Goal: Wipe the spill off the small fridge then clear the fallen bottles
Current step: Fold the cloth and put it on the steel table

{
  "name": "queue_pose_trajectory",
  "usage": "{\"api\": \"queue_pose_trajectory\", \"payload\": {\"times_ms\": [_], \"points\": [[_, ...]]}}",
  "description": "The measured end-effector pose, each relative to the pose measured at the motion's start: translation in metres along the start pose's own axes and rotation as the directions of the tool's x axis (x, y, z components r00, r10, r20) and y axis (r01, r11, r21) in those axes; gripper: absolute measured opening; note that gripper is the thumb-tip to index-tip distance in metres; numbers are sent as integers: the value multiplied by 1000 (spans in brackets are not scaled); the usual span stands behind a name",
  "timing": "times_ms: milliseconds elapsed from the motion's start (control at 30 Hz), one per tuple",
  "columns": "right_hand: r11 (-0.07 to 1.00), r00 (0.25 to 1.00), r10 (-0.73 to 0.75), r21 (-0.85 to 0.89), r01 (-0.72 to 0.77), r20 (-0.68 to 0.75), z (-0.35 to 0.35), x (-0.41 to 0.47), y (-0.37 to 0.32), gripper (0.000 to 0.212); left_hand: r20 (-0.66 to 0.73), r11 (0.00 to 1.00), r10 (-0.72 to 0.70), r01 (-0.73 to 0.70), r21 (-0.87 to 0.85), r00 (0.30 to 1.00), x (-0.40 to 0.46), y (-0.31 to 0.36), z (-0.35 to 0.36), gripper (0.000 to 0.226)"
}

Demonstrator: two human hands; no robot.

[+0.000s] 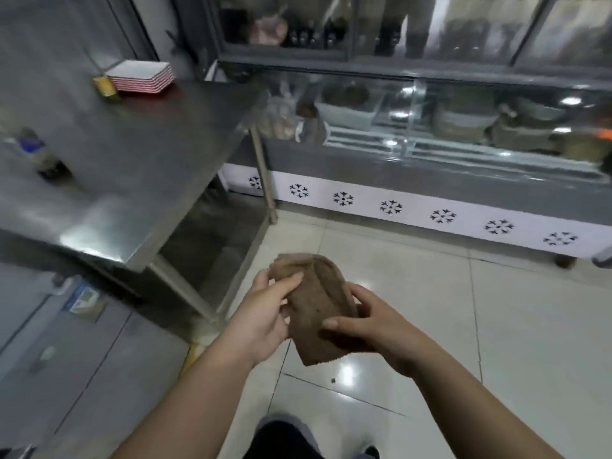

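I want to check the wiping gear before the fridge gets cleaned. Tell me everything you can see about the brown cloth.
The cloth is a dull brown, soft-looking fabric, folded into a thick oblong pad with layered edges showing at its upper end. It is held in the air above the pale tiled floor, tilted, upper end away from the person. The left hand grips its left edge, thumb across the front; the right hand grips its lower right side. Nothing else touches it. Wetness cannot be judged.

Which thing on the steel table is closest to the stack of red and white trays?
The small yellow box, touching the left front corner of the tray stack. The blurred blue-labelled bottle stands apart, nearer the table's left edge.
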State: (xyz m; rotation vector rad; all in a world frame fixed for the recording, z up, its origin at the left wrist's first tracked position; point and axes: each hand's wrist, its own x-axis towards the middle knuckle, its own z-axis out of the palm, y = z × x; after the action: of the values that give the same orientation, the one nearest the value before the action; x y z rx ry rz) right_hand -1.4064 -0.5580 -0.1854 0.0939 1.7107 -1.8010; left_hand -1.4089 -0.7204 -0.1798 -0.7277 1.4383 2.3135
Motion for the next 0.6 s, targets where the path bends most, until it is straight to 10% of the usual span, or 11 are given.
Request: {"api": "queue_pose_trajectory", "payload": {"times_ms": [233, 600], "points": [[973, 926, 17, -219, 71, 378, 13, 111, -55, 46, -307, 938, 120, -209, -276, 944, 45, 40, -43, 27], [730, 818, 77, -591, 343, 570, 74, 289, -141, 19, -485, 880, 168, -352, -319, 858, 128, 129, -129, 47]]}}
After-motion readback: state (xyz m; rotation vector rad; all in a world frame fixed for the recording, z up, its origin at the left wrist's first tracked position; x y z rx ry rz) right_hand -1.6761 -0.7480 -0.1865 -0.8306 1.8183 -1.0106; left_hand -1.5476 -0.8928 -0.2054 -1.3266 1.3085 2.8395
